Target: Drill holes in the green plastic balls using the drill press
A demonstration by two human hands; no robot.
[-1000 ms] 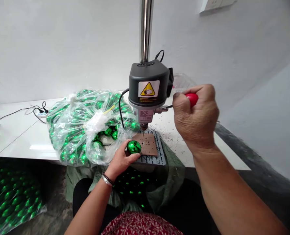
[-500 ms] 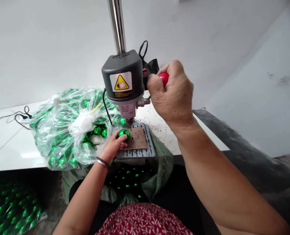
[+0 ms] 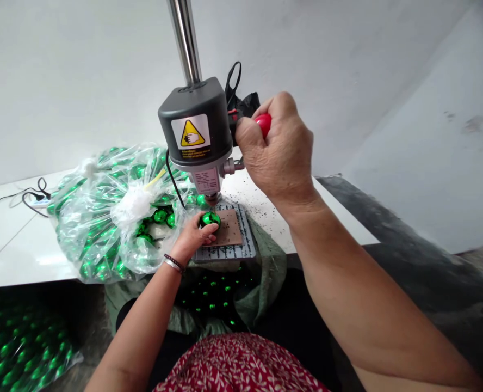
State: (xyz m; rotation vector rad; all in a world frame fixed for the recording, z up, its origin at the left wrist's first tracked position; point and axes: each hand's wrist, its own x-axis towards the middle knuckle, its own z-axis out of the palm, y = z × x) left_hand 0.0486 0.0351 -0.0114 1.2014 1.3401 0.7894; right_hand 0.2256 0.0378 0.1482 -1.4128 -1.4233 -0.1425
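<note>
A shiny green ball (image 3: 211, 219) is pinched between the thumb and fingers of my left hand (image 3: 194, 235), just below the chuck (image 3: 211, 198) of a drill press (image 3: 196, 125). Under the ball lies a brown board (image 3: 231, 228) on the slotted metal base (image 3: 247, 239), which is strewn with dark shavings. My right hand (image 3: 280, 147) is wrapped round the red knob (image 3: 263, 124) of the press lever. Whether the drill bit touches the ball cannot be made out.
A clear plastic bag (image 3: 98, 218) full of green balls rests on the white table (image 3: 25, 256) at left. More balls fill a green sack (image 3: 270, 277) below the base and another bag (image 3: 17, 348) at lower left. A power strip (image 3: 41, 202) with cables lies behind.
My left hand has brought the ball slightly right, over the board's hole and under the chuck. My right hand stays on the knob. The whole view has shifted a little.
</note>
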